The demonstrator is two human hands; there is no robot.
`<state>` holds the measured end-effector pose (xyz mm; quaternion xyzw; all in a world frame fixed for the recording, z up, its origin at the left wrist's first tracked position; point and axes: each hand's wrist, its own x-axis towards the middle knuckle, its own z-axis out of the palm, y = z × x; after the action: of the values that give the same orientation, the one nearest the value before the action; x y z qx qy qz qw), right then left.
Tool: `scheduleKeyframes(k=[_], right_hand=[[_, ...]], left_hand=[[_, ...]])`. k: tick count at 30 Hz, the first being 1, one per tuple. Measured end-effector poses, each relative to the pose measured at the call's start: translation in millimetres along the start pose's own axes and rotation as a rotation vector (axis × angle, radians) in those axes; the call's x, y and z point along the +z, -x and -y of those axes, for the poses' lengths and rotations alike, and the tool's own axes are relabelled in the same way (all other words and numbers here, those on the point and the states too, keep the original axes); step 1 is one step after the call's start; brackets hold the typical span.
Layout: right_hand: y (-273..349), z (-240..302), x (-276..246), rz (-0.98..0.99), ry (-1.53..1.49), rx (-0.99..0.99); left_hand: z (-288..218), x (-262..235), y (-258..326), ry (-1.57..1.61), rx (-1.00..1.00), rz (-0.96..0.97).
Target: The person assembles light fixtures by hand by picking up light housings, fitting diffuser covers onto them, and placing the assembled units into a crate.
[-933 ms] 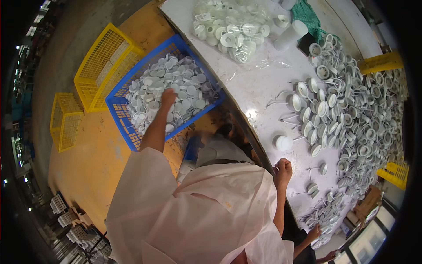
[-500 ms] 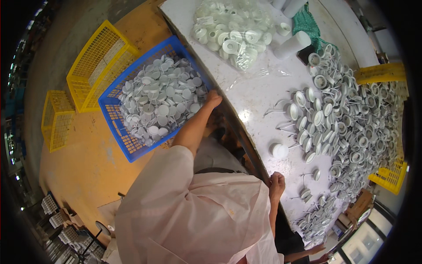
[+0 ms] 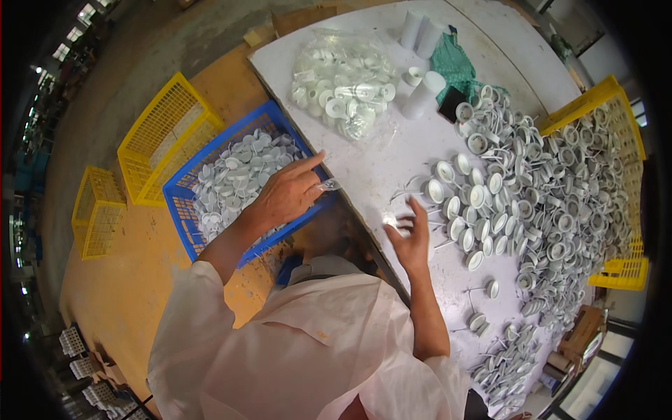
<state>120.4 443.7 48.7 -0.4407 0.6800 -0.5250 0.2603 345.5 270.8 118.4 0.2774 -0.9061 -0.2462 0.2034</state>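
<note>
Here we see the left hand [image 3: 288, 196] over the table [image 3: 392, 150] edge, fingers pinched on a small clear part [image 3: 329, 185], just beside the blue crate [image 3: 183, 222] w/ white caps [image 3: 234, 178]. The right hand [image 3: 413, 238] rests spread open on the table, holding nothing we can make out, next to a white cap [image 3: 389, 220]. Beyond it lies a big pile of fittings [image 3: 546, 196]. A clear bag of caps [image 3: 343, 80] sits farther up. Yellow crates [image 3: 164, 143] stand on the floor, left of the blue one.
</note>
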Motion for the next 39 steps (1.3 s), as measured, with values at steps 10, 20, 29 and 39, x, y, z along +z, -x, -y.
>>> scheduleKeyframes(k=[10,20,29,39], right_hand=[[-63,102,71,0.469,-0.189,-0.072],[-124,56,39,0.045,0.386,-0.384],[-204,74,24,0.118,-0.611,0.100],[-290,65,10,-0.082,-0.438,0.003]], left_hand=[[-129,-53,-76,1.067,0.058,-0.090],[-139,-92,-146,0.934,0.198,-0.244],[-5,21,-141,0.145,0.002,0.022],[77,48,-291,0.966,-0.334,0.202]])
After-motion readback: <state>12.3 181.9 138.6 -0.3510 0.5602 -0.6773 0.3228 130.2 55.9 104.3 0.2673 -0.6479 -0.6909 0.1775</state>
